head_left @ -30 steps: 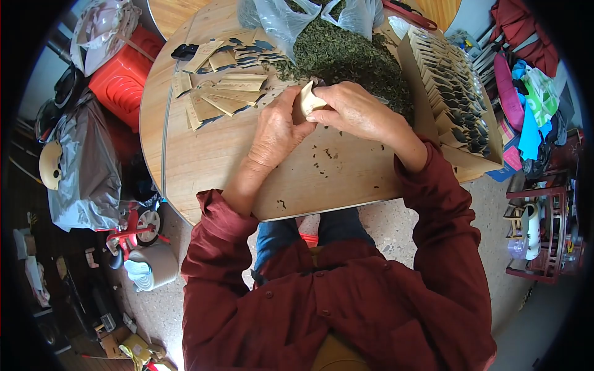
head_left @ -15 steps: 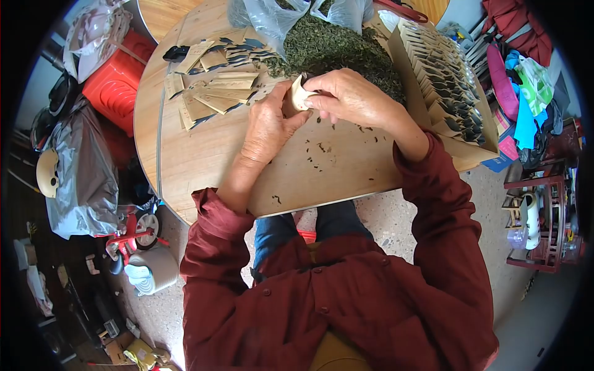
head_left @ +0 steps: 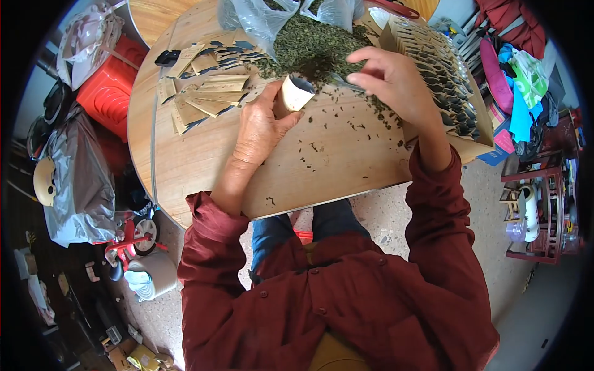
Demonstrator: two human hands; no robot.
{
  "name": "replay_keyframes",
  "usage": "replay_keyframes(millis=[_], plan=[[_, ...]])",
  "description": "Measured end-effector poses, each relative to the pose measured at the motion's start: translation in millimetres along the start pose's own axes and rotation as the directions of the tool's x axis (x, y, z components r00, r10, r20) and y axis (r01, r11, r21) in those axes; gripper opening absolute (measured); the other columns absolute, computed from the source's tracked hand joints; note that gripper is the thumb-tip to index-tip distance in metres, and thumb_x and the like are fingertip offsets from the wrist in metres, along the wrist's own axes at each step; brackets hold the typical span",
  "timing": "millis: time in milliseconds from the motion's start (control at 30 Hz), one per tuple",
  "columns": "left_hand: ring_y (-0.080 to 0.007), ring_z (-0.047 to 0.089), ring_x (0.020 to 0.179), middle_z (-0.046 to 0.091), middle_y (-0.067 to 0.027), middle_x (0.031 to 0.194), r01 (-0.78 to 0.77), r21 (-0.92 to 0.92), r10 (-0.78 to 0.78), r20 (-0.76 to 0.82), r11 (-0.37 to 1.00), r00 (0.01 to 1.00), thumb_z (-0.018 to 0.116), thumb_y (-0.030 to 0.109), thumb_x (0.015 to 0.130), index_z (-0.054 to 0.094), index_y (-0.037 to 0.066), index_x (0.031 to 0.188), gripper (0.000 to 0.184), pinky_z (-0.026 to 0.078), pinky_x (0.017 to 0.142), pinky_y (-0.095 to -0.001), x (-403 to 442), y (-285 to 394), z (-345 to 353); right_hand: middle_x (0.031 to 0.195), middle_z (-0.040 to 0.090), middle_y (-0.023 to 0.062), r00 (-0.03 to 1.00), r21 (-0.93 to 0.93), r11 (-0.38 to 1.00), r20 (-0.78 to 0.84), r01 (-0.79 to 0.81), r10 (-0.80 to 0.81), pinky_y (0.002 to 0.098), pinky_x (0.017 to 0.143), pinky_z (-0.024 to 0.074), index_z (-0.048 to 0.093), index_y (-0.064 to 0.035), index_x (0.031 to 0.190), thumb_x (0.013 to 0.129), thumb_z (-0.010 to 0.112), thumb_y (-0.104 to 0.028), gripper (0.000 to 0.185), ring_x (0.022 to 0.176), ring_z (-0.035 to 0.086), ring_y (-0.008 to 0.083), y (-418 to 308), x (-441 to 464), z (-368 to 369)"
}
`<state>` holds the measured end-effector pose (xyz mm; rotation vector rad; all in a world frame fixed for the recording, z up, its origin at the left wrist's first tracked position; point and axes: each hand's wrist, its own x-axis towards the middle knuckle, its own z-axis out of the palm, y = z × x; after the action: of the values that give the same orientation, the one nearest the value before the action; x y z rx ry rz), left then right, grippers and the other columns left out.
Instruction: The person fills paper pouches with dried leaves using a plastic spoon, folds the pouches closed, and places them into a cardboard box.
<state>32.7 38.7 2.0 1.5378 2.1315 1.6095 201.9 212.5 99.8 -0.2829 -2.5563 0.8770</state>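
My left hand [head_left: 261, 123] is wrapped round a small paper packet [head_left: 297, 94], cream outside and dark inside, its mouth spread open toward the right. To the right, my right hand [head_left: 396, 83] hangs in the air with thumb and fingers apart, holding nothing. Just beyond both hands lies a heap of dried green leaves [head_left: 315, 46], with loose bits scattered nearer to me. A clear, thin object on the heap's near edge, below my right fingers, is hard to make out. Flat brown packets [head_left: 213, 96] lie fanned out on the table to the left of my left hand.
Clear plastic bags [head_left: 260, 21] stand behind the leaves. On the right of the wooden table [head_left: 322, 167], a cardboard box [head_left: 482, 151] holds rows of upright packets. A small black object [head_left: 167, 58] sits at the left. Red plastic stool [head_left: 111, 74] stands beside the table.
My right hand has let go of the packet and moved right, its fingers now apart. The packet's mouth now shows open, still in my left hand. The view has shifted slightly.
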Motion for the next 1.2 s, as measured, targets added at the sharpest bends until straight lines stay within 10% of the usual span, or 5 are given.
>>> replay_keyframes(millis=[167, 233, 333, 700, 1200], plan=[[-0.0156, 0.064, 0.091, 0.066, -0.0126, 0.108, 0.055, 0.051, -0.058, 0.066, 0.997, 0.996, 0.076, 0.001, 0.073, 0.052, 0.000, 0.123, 0.055, 0.054, 0.081, -0.0297, 0, 3, -1, 0.098, 0.063, 0.0145, 0.979, -0.491, 0.869, -0.136, 0.067, -0.152, 0.0354, 0.075, 0.0482, 0.056, -0.0042, 0.114, 0.078, 0.070, -0.016, 0.041, 0.086, 0.062, 0.0293, 47, -33, 3], [-0.0327, 0.067, 0.085, 0.067, -0.0183, 0.092, 0.038, 0.010, -0.038, 0.025, 0.999, 0.999, 0.080, 0.014, 0.067, 0.056, 0.005, 0.116, 0.056, 0.054, 0.075, -0.0380, 1, -2, 1, 0.110, 0.059, 0.0163, 0.989, -0.463, 0.886, -0.113, 0.032, -0.094, 0.0380, 0.082, 0.0462, 0.054, -0.0062, 0.117, 0.076, 0.070, -0.015, 0.044, 0.097, 0.058, 0.0340, 55, -40, 13], [-0.0329, 0.067, 0.086, 0.067, -0.0187, 0.092, 0.001, 0.033, -0.002, 0.013, 0.999, 1.000, 0.080, 0.013, 0.067, 0.055, 0.005, 0.116, 0.056, 0.054, 0.075, -0.0382, 1, -3, 1, 0.098, 0.063, 0.0161, 0.993, -0.434, 0.900, -0.087, 0.034, -0.079, 0.0375, 0.077, 0.0480, 0.054, -0.0050, 0.117, 0.076, 0.069, -0.011, 0.044, 0.088, 0.060, 0.0352, 57, -35, 25], [-0.0330, 0.066, 0.088, 0.067, -0.0199, 0.094, 0.041, 0.005, -0.041, 0.018, 0.999, 0.999, 0.080, 0.012, 0.067, 0.055, 0.003, 0.117, 0.056, 0.053, 0.077, -0.0380, 2, -1, 0, 0.078, 0.066, 0.0039, 0.968, 0.449, 0.885, -0.146, -0.120, 0.205, 0.0203, 0.061, 0.0462, 0.064, 0.0027, 0.100, 0.090, 0.059, -0.007, 0.015, 0.065, 0.056, 0.0067, 83, -17, 49], [-0.0337, 0.066, 0.084, 0.066, -0.0213, 0.091, 0.037, -0.031, -0.034, 0.094, 0.999, 0.995, 0.079, 0.012, 0.068, 0.055, 0.003, 0.118, 0.056, 0.053, 0.075, -0.0373, 5, -5, -4, 0.079, 0.064, 0.0035, 0.988, 0.463, 0.882, -0.155, 0.090, -0.019, 0.0216, 0.066, 0.0468, 0.060, -0.0015, 0.095, 0.093, 0.055, -0.006, 0.007, 0.070, 0.057, 0.0075, 4, -18, 10]])
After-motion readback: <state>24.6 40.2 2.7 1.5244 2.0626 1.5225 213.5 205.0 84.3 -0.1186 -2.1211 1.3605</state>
